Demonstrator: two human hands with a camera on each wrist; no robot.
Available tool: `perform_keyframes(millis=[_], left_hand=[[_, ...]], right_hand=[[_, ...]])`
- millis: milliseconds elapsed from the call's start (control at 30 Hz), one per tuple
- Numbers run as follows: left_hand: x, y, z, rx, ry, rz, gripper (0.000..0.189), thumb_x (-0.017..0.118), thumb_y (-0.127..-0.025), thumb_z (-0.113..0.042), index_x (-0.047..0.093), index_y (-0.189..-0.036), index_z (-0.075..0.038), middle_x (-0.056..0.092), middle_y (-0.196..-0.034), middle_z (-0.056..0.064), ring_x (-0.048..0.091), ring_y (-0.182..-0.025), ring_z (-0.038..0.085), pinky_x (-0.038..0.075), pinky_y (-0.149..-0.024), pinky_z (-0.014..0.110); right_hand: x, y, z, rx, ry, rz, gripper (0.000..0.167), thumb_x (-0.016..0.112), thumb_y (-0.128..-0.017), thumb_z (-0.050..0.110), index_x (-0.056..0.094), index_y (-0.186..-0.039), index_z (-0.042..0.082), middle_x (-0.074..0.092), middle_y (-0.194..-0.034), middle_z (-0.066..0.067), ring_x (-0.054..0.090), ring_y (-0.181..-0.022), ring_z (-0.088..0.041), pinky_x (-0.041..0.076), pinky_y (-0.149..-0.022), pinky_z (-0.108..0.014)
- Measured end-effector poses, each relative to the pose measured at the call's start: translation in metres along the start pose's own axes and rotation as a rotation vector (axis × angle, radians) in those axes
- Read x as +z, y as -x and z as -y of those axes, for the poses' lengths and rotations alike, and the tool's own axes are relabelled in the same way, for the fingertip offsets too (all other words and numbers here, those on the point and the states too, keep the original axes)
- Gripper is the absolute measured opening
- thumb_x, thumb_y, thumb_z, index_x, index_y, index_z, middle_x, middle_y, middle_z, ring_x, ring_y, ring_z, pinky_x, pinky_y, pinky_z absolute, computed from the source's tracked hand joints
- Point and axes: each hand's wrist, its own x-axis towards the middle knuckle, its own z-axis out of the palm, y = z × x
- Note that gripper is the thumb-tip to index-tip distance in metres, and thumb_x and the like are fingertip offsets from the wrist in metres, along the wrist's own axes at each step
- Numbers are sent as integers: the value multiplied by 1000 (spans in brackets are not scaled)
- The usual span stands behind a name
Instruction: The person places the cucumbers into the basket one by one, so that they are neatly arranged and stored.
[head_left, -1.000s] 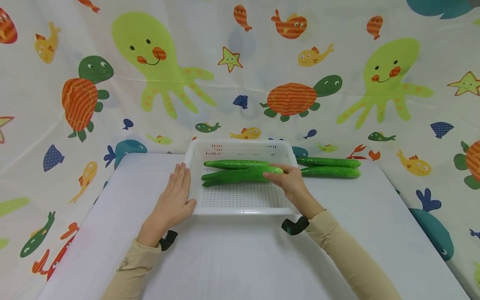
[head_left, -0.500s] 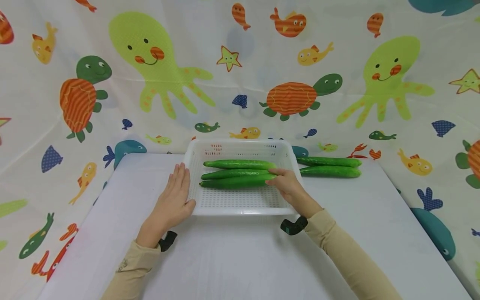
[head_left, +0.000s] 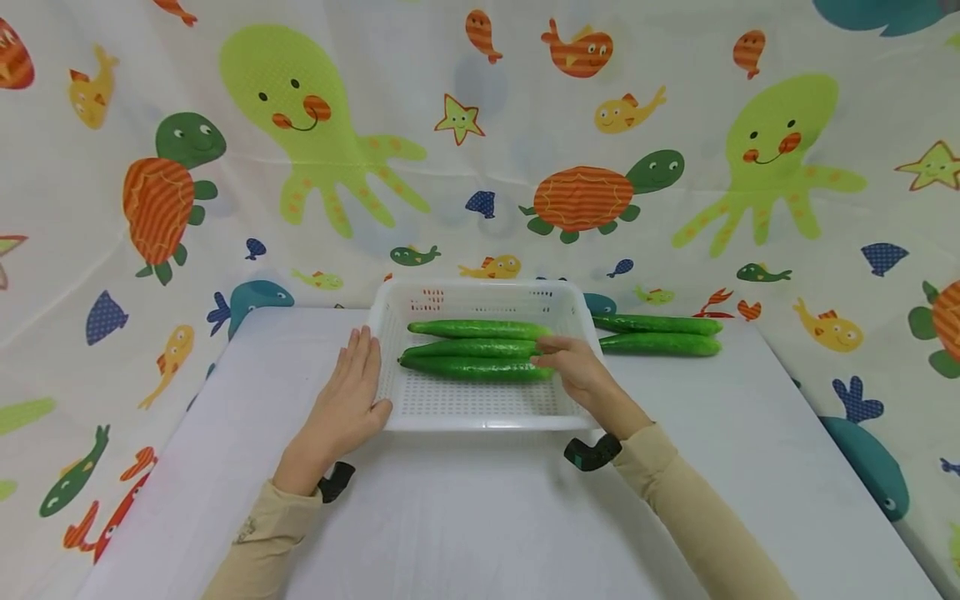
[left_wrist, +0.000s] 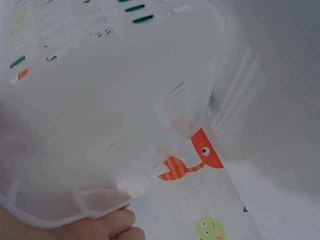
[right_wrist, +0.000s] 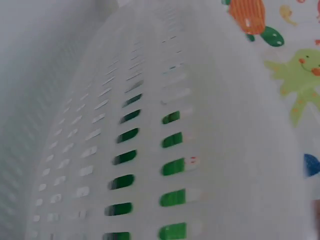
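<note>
Three long green cucumbers lie side by side in a white plastic basket (head_left: 480, 422): a back cucumber (head_left: 480, 328), a middle cucumber (head_left: 472, 349) and a front cucumber (head_left: 472, 368). My right hand (head_left: 581, 371) reaches over the basket's right rim. Its fingertips are at the right ends of the middle and front cucumbers, with the fingers loosely parted and no cucumber raised in them. My left hand (head_left: 345, 400) rests with straight fingers along the basket's left side. The basket wall fills most of both wrist views, and green shows through its slots in the right one.
Right of the basket, two more cucumbers lie on the white table: a rear cucumber (head_left: 663, 324) and a nearer cucumber (head_left: 663, 344). A curtain (head_left: 480, 167) printed with sea animals hangs behind the table. Dark wrist cameras sit below both hands.
The front cucumber, earlier tilted across the middle one in my right hand, has come down toward me and lies flat in the basket. The right fingers have loosened. My left hand stays put.
</note>
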Motion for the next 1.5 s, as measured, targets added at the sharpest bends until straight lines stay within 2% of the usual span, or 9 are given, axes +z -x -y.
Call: perform_keyframes(millis=[267, 467, 633, 733, 900, 1000, 1100, 1300, 1500], left_hand=[[-1, -1, -1, -5, 0, 4, 80, 48, -87, -14, 11, -149, 19, -6, -161, 30, -5, -150, 41, 5, -120, 53], [0, -1, 0, -6, -2, 4, 80, 49, -87, -14, 11, -149, 19, -6, -161, 29, -5, -150, 41, 5, -120, 53], [1, 0, 0, -6, -3, 3, 80, 49, -87, -14, 11, -150, 19, -6, -161, 29, -5, -150, 41, 5, -120, 53], [1, 0, 0, -9, -2, 6, 81, 49, -87, -15, 10, -150, 18, -6, -161, 29, -5, -150, 41, 5, -120, 54], [2, 0, -1, -11, 1, 7, 81, 49, -87, -14, 10, -150, 18, -6, -161, 29, -5, -150, 41, 5, -120, 53], [2, 0, -1, -12, 0, 7, 80, 48, -87, -14, 10, -150, 18, -7, -161, 28, -5, -150, 41, 4, -121, 52], [1, 1, -1, -13, -2, 5, 80, 48, -87, -14, 11, -150, 18, -6, -161, 29, -4, -150, 41, 5, -120, 53], [3, 1, 0, -16, -9, 7, 80, 48, -86, -14, 10, -150, 17, -6, -162, 28, -5, -150, 40, 5, -120, 52], [4, 1, 1, -17, -15, 2, 80, 48, -86, -13, 11, -151, 17, -5, -162, 28, -5, -150, 39, 6, -120, 53]], right_hand=[[-22, 21, 24, -119, -38, 93, 60, 51, -99, 1, 28, -153, -5, 24, -160, -22, 14, -149, -34, 11, -121, -49], [-46, 36, 41, -216, -65, 103, 55, 53, -100, 4, 33, -150, -6, 32, -155, -22, 24, -146, -31, 15, -121, -45], [-75, 50, 53, -276, -110, 108, 43, 53, -101, 9, 46, -143, 0, 42, -147, -17, 34, -138, -27, 16, -121, -42], [-95, 57, 58, -320, -118, 88, 35, 55, -101, 12, 56, -135, 4, 52, -137, -9, 42, -132, -24, 25, -118, -36], [-124, 66, 61, -433, -52, -36, 36, 60, -99, 17, 61, -129, -2, 65, -121, -5, 57, -120, -20, 44, -102, -23], [-141, 66, 60, -472, 16, -155, 41, 64, -96, 21, 61, -129, -3, 68, -117, -2, 60, -115, -16, 46, -97, -19], [-160, 61, 55, -537, 13, -231, 39, 65, -95, 18, 62, -127, -4, 70, -114, -1, 61, -111, -14, 46, -95, -18], [-195, 43, 36, -677, -187, -332, 27, 62, -95, 6, 66, -119, -8, 71, -107, -5, 64, -103, -17, 47, -95, -20], [-221, 21, 5, -653, -294, -504, 27, 64, -95, 6, 66, -116, -10, 71, -100, -4, 62, -103, -16, 43, -100, -19]])
